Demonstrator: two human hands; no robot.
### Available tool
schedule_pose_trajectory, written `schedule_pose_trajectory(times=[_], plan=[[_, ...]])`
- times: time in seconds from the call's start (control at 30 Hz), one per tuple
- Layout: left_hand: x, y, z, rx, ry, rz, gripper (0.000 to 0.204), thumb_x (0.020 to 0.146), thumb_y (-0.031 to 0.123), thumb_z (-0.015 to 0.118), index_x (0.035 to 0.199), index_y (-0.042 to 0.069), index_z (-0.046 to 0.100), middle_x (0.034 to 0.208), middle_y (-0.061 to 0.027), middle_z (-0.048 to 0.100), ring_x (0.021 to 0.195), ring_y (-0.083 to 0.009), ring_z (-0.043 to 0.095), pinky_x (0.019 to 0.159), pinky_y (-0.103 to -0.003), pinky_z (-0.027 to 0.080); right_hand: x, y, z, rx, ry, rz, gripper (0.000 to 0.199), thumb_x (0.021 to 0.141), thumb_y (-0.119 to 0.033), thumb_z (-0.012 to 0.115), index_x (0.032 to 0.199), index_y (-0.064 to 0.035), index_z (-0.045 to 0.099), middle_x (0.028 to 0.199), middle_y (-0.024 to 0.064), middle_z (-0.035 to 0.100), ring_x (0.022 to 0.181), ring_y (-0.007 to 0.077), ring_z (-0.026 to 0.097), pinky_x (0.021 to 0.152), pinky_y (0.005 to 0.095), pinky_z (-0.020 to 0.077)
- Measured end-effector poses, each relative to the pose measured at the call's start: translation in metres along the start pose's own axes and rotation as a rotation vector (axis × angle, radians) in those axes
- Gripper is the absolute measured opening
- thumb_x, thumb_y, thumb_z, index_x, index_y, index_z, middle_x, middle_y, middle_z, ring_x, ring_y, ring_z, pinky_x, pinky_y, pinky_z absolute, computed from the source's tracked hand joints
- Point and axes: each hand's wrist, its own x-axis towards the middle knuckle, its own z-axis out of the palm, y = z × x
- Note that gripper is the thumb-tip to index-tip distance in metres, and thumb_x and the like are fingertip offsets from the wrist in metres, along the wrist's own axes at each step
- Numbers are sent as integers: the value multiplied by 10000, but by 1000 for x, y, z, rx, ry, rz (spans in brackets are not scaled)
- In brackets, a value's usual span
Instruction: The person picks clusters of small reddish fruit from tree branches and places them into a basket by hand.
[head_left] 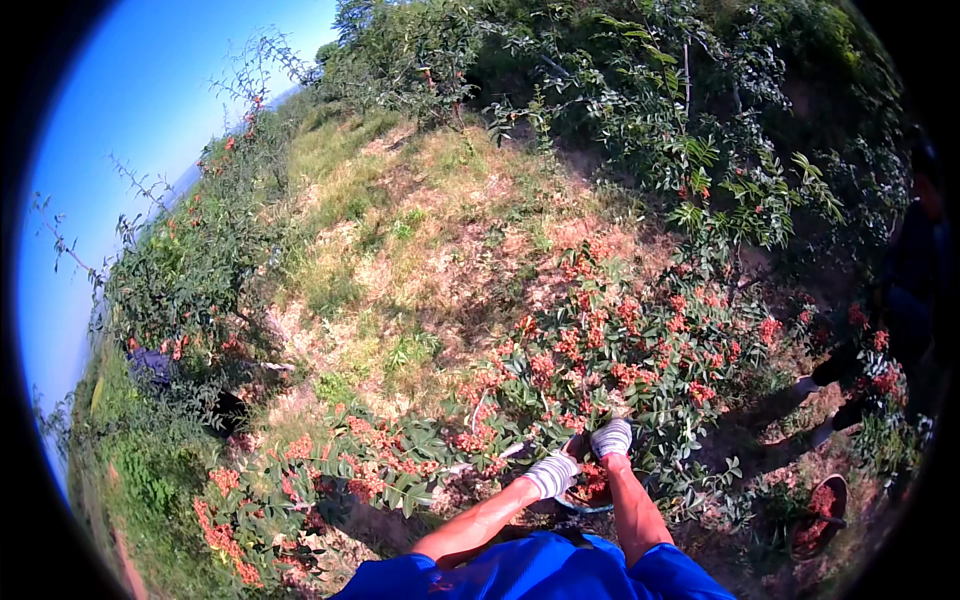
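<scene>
My two hands are in white gloves with dark stripes, low in the middle of the view. My left hand (552, 474) is at the left side of a bucket (583, 508), its fingers curled in toward a dark reddish bit. Just ahead and to the right, my right hand (612, 437) reaches among the leaves, its fingers drawn together. What either hand grips is too small to make out. Red berries (594, 484) lie in the bucket, between my forearms. Leafy branches with red berry clusters (632, 374) surround both hands.
Another bucket of red berries (822, 512) stands at lower right. Beyond it, a person in dark clothes (905, 275) stands in shade. Berry-laden branches (225, 530) spread at lower left. Bushes (190, 270) line the left; a purple patch (152, 366) shows there. Dry grass (400, 240) lies ahead.
</scene>
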Motion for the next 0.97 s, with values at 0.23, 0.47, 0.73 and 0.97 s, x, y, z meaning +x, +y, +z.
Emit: schedule_pose_trajectory(times=[0.23, 0.47, 0.73, 0.97], plan=[[1, 6, -12, 66, -37, 22, 215, 842, 245, 635, 934, 59, 694, 793, -163, 669, 754, -370, 635, 696, -470, 497, 11, 17, 21, 126, 161, 130, 267, 700, -91, 684, 959, -48, 638, 782, 189, 681, 715, 341, 683, 706, 386, 540], [2, 16, -31, 85, -140, -128, 300, 871, 325, 611, 953, 62, 729, 897, -170, 692, 876, -353, 641, 824, -446, 474, -17, 46, 21, 1154, -98, -55, 272, 812, 3, 715, 1075, -8, 650, 734, 54, 665, 478, 117, 565, 411, 276, 465], [3, 23, -44, 112, -166, -128, 298, 868, 313, 628, 1017, 74, 725, 987, -158, 696, 934, -341, 639, 884, -433, 466, -10, 24, 33, 786, 65, 43, 365, 787, -162, 749, 1076, 33, 640, 829, 111, 700, 666, 194, 604, 665, 320, 504], [1, 17, -34, 191, -107, -70, 211, 821, 240, 644, 944, 91, 728, 847, -160, 676, 835, -340, 648, 771, -460, 495, -9, 26, 42, 718, 101, 158, 232, 870, -87, 646, 1078, 16, 666, 880, 97, 716, 731, 111, 581, 698, 278, 489]])
